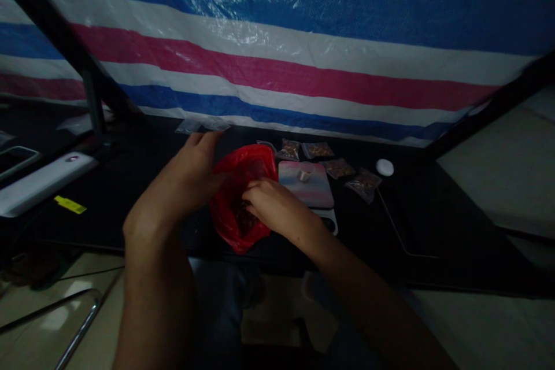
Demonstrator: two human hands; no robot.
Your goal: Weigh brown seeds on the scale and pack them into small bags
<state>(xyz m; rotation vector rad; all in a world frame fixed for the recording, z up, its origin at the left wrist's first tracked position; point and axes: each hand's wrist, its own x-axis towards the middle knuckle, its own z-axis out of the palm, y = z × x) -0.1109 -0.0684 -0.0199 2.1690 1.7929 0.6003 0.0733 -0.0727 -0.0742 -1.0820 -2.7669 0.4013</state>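
A red plastic bag (pixel 243 237) stands with its mouth wide at the table's front edge, small brown pieces (pixel 245 217) lying inside. My right hand (pixel 266 202) reaches into it, fingers bent down and drawn together at the pieces; what they hold is hidden. At the bag's left rim is my left hand (pixel 191 170), its fingers stretched out and apart from the thumb, which lies over the rim. Right of the bag sits a kitchen scale (pixel 306 185) with a small clear cup (pixel 305 171) on its plate.
Several small filled clear bags (pixel 339 168) lie behind and right of the scale. Flat clear bags (pixel 202 125) are at the back. A white round object (pixel 384 167), dark tablet-like slab (pixel 407 225), white bar (pixel 45 182) and yellow tag (pixel 70 204) lie around. A striped sheet (pixel 277 40) hangs behind.
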